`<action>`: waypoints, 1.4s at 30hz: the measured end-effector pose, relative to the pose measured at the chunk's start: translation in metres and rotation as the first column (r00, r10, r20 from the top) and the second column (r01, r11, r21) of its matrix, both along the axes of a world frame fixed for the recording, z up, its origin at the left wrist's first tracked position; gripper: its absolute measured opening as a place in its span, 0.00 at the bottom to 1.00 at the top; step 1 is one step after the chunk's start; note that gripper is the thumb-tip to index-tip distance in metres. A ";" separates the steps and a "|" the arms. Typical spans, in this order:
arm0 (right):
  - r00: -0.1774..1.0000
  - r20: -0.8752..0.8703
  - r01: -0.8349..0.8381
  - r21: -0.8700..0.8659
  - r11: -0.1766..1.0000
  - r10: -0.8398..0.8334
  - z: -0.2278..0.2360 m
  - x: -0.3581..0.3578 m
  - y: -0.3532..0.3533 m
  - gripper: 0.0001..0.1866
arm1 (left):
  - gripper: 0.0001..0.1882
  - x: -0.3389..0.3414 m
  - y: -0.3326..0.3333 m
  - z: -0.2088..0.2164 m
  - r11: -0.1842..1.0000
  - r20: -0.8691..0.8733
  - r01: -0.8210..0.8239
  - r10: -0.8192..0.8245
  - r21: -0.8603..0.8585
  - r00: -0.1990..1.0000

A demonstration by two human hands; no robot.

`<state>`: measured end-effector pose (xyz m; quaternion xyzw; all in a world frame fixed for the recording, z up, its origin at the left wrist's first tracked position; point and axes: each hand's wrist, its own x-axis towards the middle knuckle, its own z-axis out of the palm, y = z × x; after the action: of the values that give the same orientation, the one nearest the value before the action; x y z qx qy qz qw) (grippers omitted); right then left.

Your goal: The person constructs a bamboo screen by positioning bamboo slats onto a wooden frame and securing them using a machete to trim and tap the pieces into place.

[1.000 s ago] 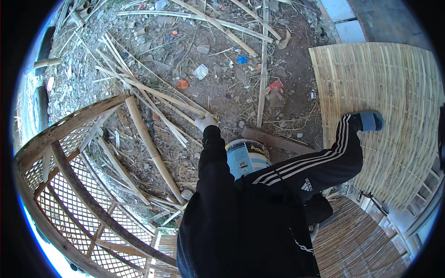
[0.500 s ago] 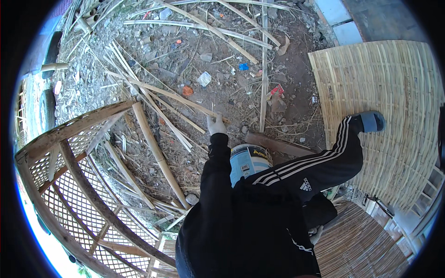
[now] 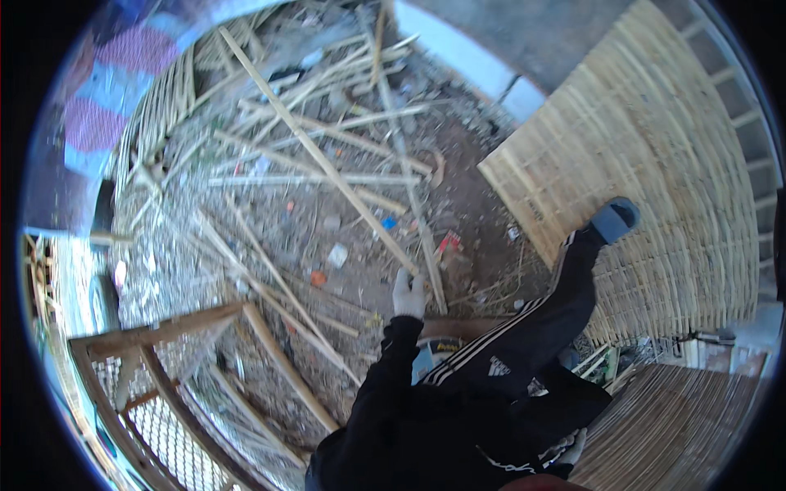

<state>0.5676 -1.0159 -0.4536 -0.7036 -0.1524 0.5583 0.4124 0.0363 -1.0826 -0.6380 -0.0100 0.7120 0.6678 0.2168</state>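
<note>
My left hand (image 3: 408, 296), in a pale glove, is closed on the near end of a long bamboo strip (image 3: 315, 155). The strip slants away to the far left, passing over other strips. Low at the right, beside my dark clothing, part of my gloved right hand (image 3: 575, 448) shows. Its fingers are mostly hidden, and I cannot tell whether it holds anything. Just below my left hand stands a blue and white bucket (image 3: 423, 360), partly covered by my arm and leg.
Loose bamboo strips (image 3: 352, 178) and litter cover the dirt. A woven bamboo mat (image 3: 647, 188) lies at the right, under my sandalled foot (image 3: 616, 221). A wooden frame with lattice (image 3: 164, 327) stands at the lower left. Tyres (image 3: 103, 303) line the left edge.
The view has turned and shifted. The bamboo strip in my left hand now points more steeply away, its far end swung toward the far side. My left hand reaches further out, past the bucket.
</note>
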 end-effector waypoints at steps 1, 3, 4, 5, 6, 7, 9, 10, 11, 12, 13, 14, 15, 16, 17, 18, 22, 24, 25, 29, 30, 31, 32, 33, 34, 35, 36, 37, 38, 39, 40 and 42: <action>0.998 -0.042 0.043 0.028 0.999 -0.042 -0.004 0.006 0.010 0.15 | 0.07 0.001 0.014 0.015 0.999 -0.091 0.028 -0.032 -0.040 0.995; 1.000 0.018 0.017 -0.027 0.999 -0.017 0.000 0.013 0.024 0.16 | 0.06 0.000 0.044 0.042 0.997 -0.253 0.048 -0.062 -0.063 0.965; 0.997 -0.049 0.062 -0.033 0.998 -0.063 0.007 0.007 0.033 0.17 | 0.06 -0.001 0.057 0.057 0.997 -0.218 0.075 -0.072 0.003 0.973; 0.988 -0.081 0.128 -0.003 0.992 -0.128 0.010 0.009 0.044 0.17 | 0.06 0.000 0.077 0.085 0.991 -0.290 0.116 -0.129 -0.062 0.948; 0.994 -0.093 0.066 0.043 0.997 -0.061 0.014 0.017 0.057 0.18 | 0.05 0.005 0.104 0.108 0.991 -0.290 0.132 -0.128 -0.003 0.949; 0.996 -0.092 0.006 0.091 0.996 0.002 0.020 0.028 0.069 0.18 | 0.04 0.012 0.133 0.131 0.982 -0.322 0.181 -0.154 0.053 0.934; 0.989 -0.141 0.052 0.127 0.991 -0.033 0.028 0.028 0.090 0.18 | 0.05 0.020 0.161 0.175 0.976 -0.383 0.207 -0.166 0.069 0.909; 0.990 -0.142 0.022 0.123 0.992 -0.004 0.041 0.029 0.100 0.17 | 0.07 0.027 0.173 0.188 0.969 -0.415 0.244 -0.210 0.032 0.885; 0.989 -0.143 -0.008 0.120 0.993 0.025 0.050 0.031 0.107 0.17 | 0.08 0.033 0.186 0.201 0.960 -0.446 0.279 -0.252 -0.007 0.859; 0.979 -0.203 0.028 0.140 0.990 0.002 0.053 0.041 0.111 0.16 | 0.08 0.043 0.203 0.219 0.947 -0.476 0.320 -0.280 0.003 0.833; 0.972 -0.233 0.072 0.158 0.985 -0.034 0.056 0.051 0.115 0.16 | 0.09 0.056 0.218 0.237 0.941 -0.535 0.339 -0.285 0.002 0.795; 0.963 -0.266 0.090 0.183 0.979 -0.039 0.060 0.064 0.116 0.17 | 0.09 0.072 0.232 0.257 0.934 -0.588 0.357 -0.289 0.000 0.756; 0.954 -0.299 0.104 0.205 0.973 -0.039 0.060 0.077 0.116 0.17 | 0.09 0.091 0.243 0.280 0.921 -0.613 0.390 -0.306 0.003 0.728; 0.943 -0.324 0.166 0.250 0.954 -0.079 0.056 0.091 0.116 0.18 | 0.08 0.112 0.252 0.302 0.900 -0.547 0.423 -0.303 0.104 0.781; 0.916 -0.375 0.270 0.316 0.909 -0.142 0.047 0.106 0.118 0.17 | 0.08 0.131 0.262 0.320 0.873 -0.474 0.443 -0.308 0.205 0.825; 0.860 -0.432 0.407 0.258 0.876 -0.272 0.045 0.117 0.124 0.16 | 0.08 0.147 0.270 0.330 0.866 -0.450 0.440 -0.304 0.237 0.840; 0.829 -0.379 0.493 0.144 0.858 -0.412 -0.023 0.200 0.135 0.12 | 0.09 0.220 0.293 0.395 0.776 -0.567 0.591 -0.391 0.221 0.725; 0.871 -0.227 0.454 0.031 0.890 -0.436 -0.029 0.207 0.139 0.07 | 0.08 0.244 0.298 0.407 0.755 -0.595 0.627 -0.419 0.192 0.686; 0.865 -0.237 0.461 0.029 0.887 -0.442 -0.054 0.212 0.137 0.07 | 0.08 0.255 0.301 0.410 0.740 -0.608 0.651 -0.442 0.168 0.660; 0.749 0.647 -0.014 -0.204 0.979 0.146 -0.146 0.241 0.084 0.23 | 0.07 0.310 0.317 0.415 0.612 -0.549 0.765 -0.576 0.201 0.606; 0.719 0.641 -0.060 -0.330 0.942 0.269 -0.140 0.230 0.085 0.24 | 0.07 0.312 0.317 0.411 0.600 -0.545 0.780 -0.601 0.176 0.585; 0.683 0.620 -0.095 -0.448 0.889 0.385 -0.131 0.218 0.084 0.26 | 0.07 0.319 0.318 0.409 0.607 -0.549 0.778 -0.599 0.164 0.583; 0.682 0.622 -0.087 -0.452 0.888 0.383 -0.134 0.222 0.083 0.26 | 0.07 0.330 0.324 0.408 0.574 -0.525 0.797 -0.627 0.189 0.576; 0.674 0.603 -0.069 -0.524 0.849 0.427 -0.147 0.225 0.080 0.24 | 0.07 0.343 0.330 0.406 0.535 -0.503 0.817 -0.656 0.215 0.562; 0.666 0.576 -0.058 -0.594 0.803 0.474 -0.159 0.228 0.076 0.22 | 0.08 0.352 0.337 0.401 0.527 -0.492 0.820 -0.664 0.225 0.562; 0.669 0.567 -0.067 -0.599 0.798 0.482 -0.156 0.225 0.074 0.22 | 0.08 0.355 0.341 0.398 0.533 -0.492 0.819 -0.665 0.214 0.562; 0.728 0.555 -0.068 -0.526 0.848 0.403 -0.152 0.222 0.069 0.20 | 0.08 0.358 0.344 0.398 0.541 -0.498 0.817 -0.663 0.197 0.559; 0.782 0.534 -0.061 -0.449 0.891 0.323 -0.148 0.218 0.064 0.17 | 0.08 0.360 0.345 0.398 0.550 -0.503 0.816 -0.661 0.180 0.557; 0.782 0.538 -0.048 -0.450 0.892 0.313 -0.150 0.220 0.062 0.17 | 0.09 0.366 0.348 0.401 0.547 -0.510 0.826 -0.675 0.137 0.533; 0.741 0.576 0.005 -0.519 0.855 0.345 -0.169 0.230 0.053 0.16 | 0.09 0.374 0.349 0.402 0.526 -0.505 0.838 -0.687 0.150 0.522; 0.700 0.599 0.048 -0.584 0.811 0.390 -0.182 0.234 0.046 0.14 | 0.09 0.377 0.349 0.401 0.499 -0.489 0.856 -0.718 0.133 0.494; 0.688 0.581 0.042 -0.630 0.776 0.435 -0.158 0.219 0.049 0.15 | 0.09 0.367 0.339 0.398 0.494 -0.478 0.864 -0.738 0.100 0.477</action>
<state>0.7867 -0.9670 -0.6119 -0.9308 -0.1916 0.3109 0.0131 0.4035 -0.7439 -0.2403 0.4924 0.5354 0.5802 0.3663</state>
